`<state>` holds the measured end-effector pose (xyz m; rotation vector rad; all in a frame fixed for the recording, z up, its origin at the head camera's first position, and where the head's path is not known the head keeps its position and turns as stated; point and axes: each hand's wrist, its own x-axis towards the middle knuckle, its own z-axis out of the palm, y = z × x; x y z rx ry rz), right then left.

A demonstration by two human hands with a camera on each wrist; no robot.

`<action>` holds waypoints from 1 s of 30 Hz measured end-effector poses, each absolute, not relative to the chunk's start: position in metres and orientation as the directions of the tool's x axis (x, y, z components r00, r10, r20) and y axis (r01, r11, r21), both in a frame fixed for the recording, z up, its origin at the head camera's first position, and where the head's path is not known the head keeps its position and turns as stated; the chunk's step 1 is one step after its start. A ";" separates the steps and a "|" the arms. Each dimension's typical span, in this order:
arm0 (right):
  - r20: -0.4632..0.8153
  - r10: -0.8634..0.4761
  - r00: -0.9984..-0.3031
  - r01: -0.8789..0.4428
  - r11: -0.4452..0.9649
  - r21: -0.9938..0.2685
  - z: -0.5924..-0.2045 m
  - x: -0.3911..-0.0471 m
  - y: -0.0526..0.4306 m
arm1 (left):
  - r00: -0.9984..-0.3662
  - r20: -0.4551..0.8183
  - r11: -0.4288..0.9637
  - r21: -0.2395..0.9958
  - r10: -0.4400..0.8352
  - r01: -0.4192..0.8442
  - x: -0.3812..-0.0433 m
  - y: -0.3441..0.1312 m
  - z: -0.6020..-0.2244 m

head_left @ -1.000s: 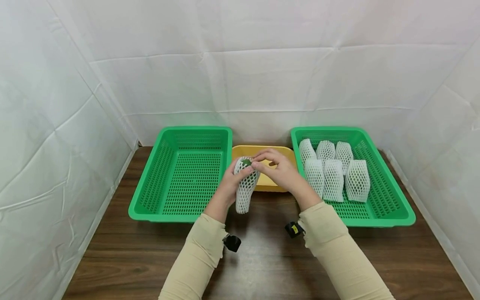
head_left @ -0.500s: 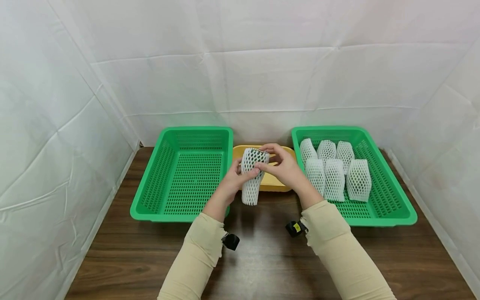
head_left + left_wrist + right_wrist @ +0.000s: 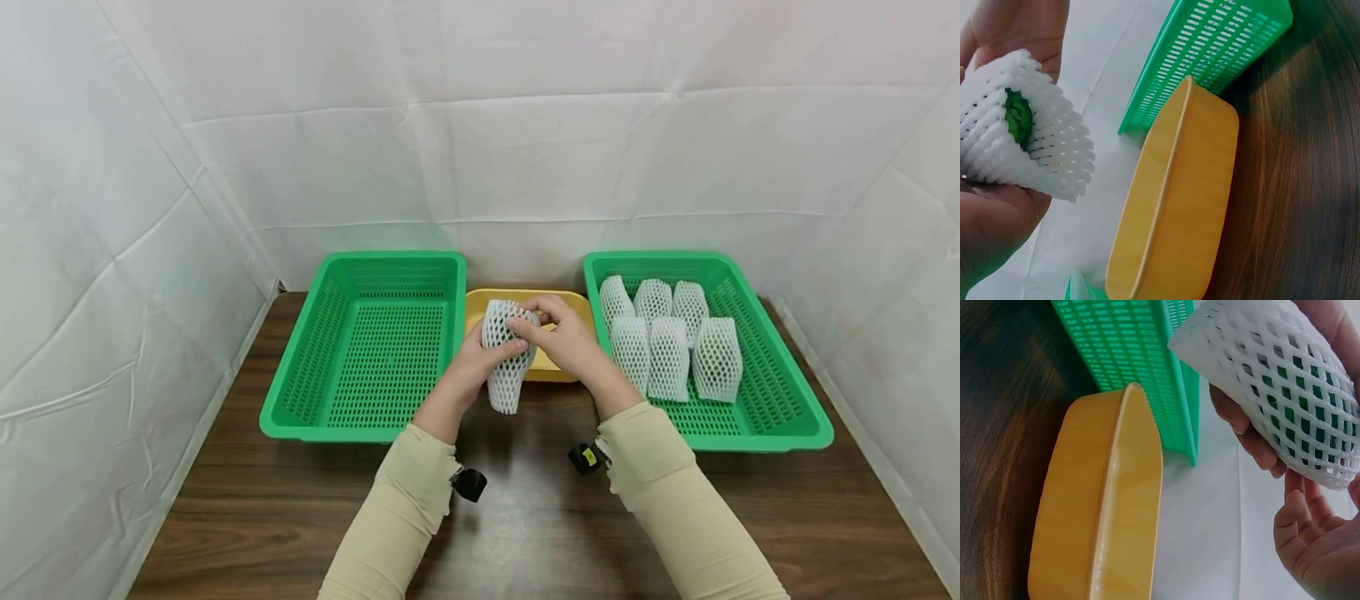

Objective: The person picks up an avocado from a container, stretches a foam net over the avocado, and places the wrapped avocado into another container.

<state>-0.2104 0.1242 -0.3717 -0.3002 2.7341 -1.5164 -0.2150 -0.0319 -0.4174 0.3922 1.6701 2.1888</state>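
Note:
A white foam net sleeve hangs upright between my two hands above the front of the yellow tray. Inside it sits something green, glimpsed through the opening in the left wrist view and dark through the mesh in the right wrist view; its kind is hard to make out. My left hand grips the sleeve's middle from the left, thumb across the front. On the upper right side, my right hand pinches the sleeve near its top rim with thumb and fingers.
A green slotted basket stands at left. The yellow tray lies between it and a second green basket, which holds several sleeved items. White sheeting encloses the dark wooden table.
The sleeve has moved slightly right and turned, and its mesh now covers the green top that showed earlier. My right thumb and fingers have shifted around the upper part of the sleeve.

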 end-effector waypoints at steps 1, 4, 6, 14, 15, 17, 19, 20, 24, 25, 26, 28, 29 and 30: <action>0.099 -0.164 -0.981 -0.171 0.515 -0.840 -0.372 -0.210 0.124 | -0.901 -0.003 -0.237 0.964 0.434 -0.118 -0.215 -0.032 -0.417; 0.122 -0.166 -0.979 -0.191 0.509 -0.839 -0.373 -0.210 0.124 | -0.908 -0.010 -0.256 0.958 0.420 -0.129 -0.215 -0.030 -0.416; 0.122 -0.168 -0.978 -0.192 0.509 -0.839 -0.368 -0.207 0.122 | -0.911 -0.009 -0.281 0.950 0.412 -0.136 -0.214 -0.029 -0.416; 0.101 -0.221 -0.970 -0.204 0.515 -0.832 -0.373 -0.210 0.125 | -0.935 -0.030 -0.348 0.923 0.352 -0.161 -0.216 -0.026 -0.417; 0.097 -0.230 -0.968 -0.206 0.518 -0.830 -0.373 -0.210 0.126 | -0.937 -0.032 -0.360 0.918 0.349 -0.165 -0.216 -0.026 -0.417; 0.086 -0.245 -0.966 -0.205 0.516 -0.832 -0.374 -0.209 0.126 | -0.939 -0.027 -0.386 0.907 0.343 -0.167 -0.216 -0.026 -0.417; 0.071 -0.258 -0.964 -0.193 0.486 -0.852 -0.375 -0.209 0.126 | -0.946 -0.020 -0.421 0.892 0.325 -0.163 -0.216 -0.027 -0.416; 0.059 -0.262 -0.963 -0.179 0.460 -0.870 -0.376 -0.208 0.125 | -0.950 -0.013 -0.441 0.884 0.311 -0.156 -0.217 -0.027 -0.416; -0.024 -0.268 -0.963 -0.079 0.366 -0.927 -0.381 -0.205 0.124 | -0.968 0.004 -0.501 0.856 0.251 -0.126 -0.219 -0.028 -0.414; -0.041 -0.271 -0.962 -0.061 0.358 -0.932 -0.382 -0.205 0.123 | -0.970 0.005 -0.506 0.854 0.245 -0.123 -0.220 -0.028 -0.413; -0.057 -0.271 -0.961 -0.048 0.364 -0.930 -0.384 -0.204 0.122 | -0.970 0.002 -0.506 0.854 0.242 -0.124 -0.220 -0.029 -0.413; -0.071 -0.281 -0.957 -0.047 0.390 -0.920 -0.387 -0.204 0.120 | -0.970 -0.004 -0.498 0.858 0.243 -0.128 -0.219 -0.029 -0.413; -0.068 -0.287 -0.955 -0.056 0.401 -0.914 -0.388 -0.204 0.118 | -0.970 -0.006 -0.493 0.860 0.245 -0.130 -0.218 -0.029 -0.413; -0.059 -0.292 -0.954 -0.068 0.407 -0.911 -0.389 -0.204 0.117 | -0.968 -0.010 -0.488 0.862 0.249 -0.135 -0.218 -0.029 -0.413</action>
